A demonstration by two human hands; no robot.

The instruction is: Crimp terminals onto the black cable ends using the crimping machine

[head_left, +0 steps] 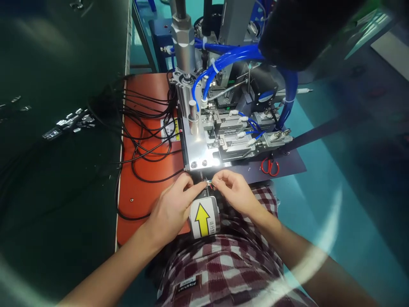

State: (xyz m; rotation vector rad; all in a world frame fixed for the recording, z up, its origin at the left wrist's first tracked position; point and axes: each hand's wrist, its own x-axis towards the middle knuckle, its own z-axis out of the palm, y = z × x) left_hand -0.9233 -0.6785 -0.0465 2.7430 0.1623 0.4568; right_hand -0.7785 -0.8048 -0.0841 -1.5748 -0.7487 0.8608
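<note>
Both hands meet just in front of the machine's shiny metal plate (200,147). Between their fingertips is a small connector end with thin coloured wires (209,183). My right hand (234,189) pinches it from the right, thumb and forefinger together. From the left, my left hand (174,204) reaches it with an extended fingertip, its other fingers curled; whether it grips anything is too small to tell. Directly below the fingertips sits a white-topped part with a yellow arrow (203,216).
Black cables (143,155) loop across the orange board (137,200) at the left. Blue air tubes (236,55) arch over the machine's metal slides (236,145). Red-handled scissors (270,167) lie to the right on a dark board. Bundled silvery-ended leads (72,123) lie on the dark green surface.
</note>
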